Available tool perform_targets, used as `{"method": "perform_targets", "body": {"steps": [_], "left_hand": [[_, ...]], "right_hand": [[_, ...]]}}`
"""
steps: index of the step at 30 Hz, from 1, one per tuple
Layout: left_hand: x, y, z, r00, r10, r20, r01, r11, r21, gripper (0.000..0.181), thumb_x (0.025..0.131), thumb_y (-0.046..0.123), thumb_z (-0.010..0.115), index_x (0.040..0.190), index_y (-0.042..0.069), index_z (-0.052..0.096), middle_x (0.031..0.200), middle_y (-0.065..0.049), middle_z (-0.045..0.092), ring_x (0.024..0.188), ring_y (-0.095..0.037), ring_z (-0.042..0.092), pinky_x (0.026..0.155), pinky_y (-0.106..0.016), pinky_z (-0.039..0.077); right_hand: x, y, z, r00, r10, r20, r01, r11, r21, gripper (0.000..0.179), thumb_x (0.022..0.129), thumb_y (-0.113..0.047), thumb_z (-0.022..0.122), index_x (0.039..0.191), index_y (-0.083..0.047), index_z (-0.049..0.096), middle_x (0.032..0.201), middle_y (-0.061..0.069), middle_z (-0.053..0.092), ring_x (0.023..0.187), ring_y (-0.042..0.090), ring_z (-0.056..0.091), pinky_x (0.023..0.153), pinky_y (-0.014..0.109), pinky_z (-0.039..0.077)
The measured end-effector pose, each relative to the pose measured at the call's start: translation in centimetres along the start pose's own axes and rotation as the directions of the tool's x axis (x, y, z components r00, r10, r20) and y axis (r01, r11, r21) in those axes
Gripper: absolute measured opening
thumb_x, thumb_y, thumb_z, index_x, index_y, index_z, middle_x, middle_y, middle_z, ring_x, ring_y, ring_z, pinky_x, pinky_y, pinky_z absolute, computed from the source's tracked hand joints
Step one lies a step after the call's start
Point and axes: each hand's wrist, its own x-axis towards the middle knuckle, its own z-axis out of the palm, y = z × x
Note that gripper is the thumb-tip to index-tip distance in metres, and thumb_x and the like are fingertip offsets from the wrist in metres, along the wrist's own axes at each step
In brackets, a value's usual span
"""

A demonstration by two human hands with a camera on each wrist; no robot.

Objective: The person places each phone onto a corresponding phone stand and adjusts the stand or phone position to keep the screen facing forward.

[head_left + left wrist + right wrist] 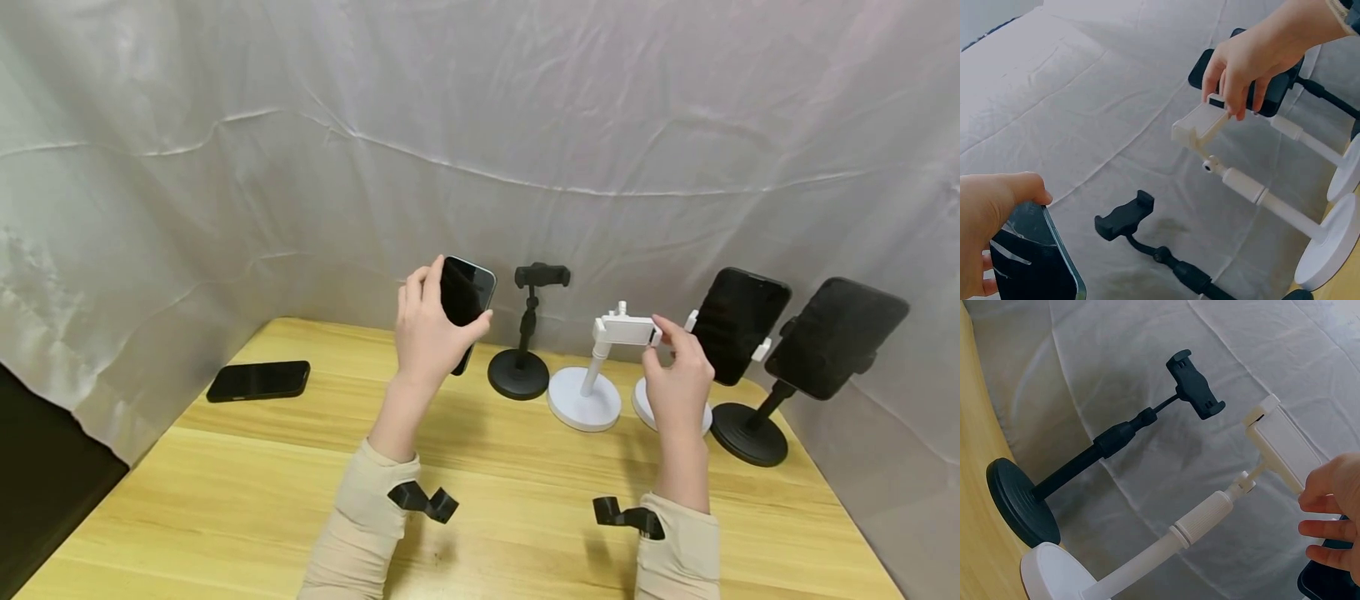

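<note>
While left fingers (pixel 431 292) wide around a phone (pixel 465 292), right fingers (pixel 675 333) narrow around white clamp (pixel 628 331).

Curtained-off tabletop workspace, grey fabric drapes (pixel 480 108), wood-grain table (pixel 525 467)

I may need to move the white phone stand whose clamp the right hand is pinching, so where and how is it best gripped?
The white phone stand is probably best gripped round its ridged collar, coming from the near side: the collar is slim and round, below the clamp that the right hand pinches, and no other stand blocks that side.
</note>
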Motion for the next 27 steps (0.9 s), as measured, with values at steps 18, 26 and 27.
{"method": "perform_targets", "body": {"steps": [18, 26, 27], "left_hand": [[-1.1, 1.7, 1.1, 0.995, 0.090, 0.043, -0.090, 0.996, 0.011, 0.092, 0.068, 0.041, 0.084, 0.143, 0.006, 0.045, 0.125, -0.016, 0.054, 0.107, -0.033, 0.054, 0.084, -0.043, 0.054], [-1.5, 2.1, 1.6, 0.992, 0.108, 0.069, -0.108, 0.994, 0.006, 0.089, 0.067, 0.042, 0.083, 0.141, 0.007, 0.046, 0.123, -0.015, 0.054, 0.106, -0.032, 0.055, 0.082, -0.042, 0.055], [-1.5, 2.2, 1.7, 0.991, 0.110, 0.073, -0.110, 0.994, 0.000, 0.089, 0.067, 0.042, 0.083, 0.140, 0.007, 0.046, 0.123, -0.015, 0.054, 0.106, -0.031, 0.055, 0.082, -0.043, 0.055]], "right_hand": [[-0.1, 0.0, 0.0, 0.999, 0.027, 0.019, -0.027, 1.000, -0.011, 0.037, 0.088, 0.003, 0.060, 0.124, -0.007, 0.066, 0.112, 0.019, 0.066, 0.103, 0.031, 0.060, 0.085, 0.030, 0.043], [0.0, 0.1, 0.0, 1.000, 0.014, 0.013, -0.014, 1.000, -0.012, 0.037, 0.087, 0.004, 0.060, 0.123, -0.006, 0.066, 0.110, 0.019, 0.066, 0.103, 0.032, 0.060, 0.084, 0.026, 0.041], [0.0, 0.0, 0.0, 1.000, 0.014, 0.012, -0.014, 1.000, -0.011, 0.037, 0.087, 0.004, 0.060, 0.123, -0.006, 0.067, 0.110, 0.019, 0.066, 0.103, 0.032, 0.060, 0.084, 0.028, 0.041]]}}
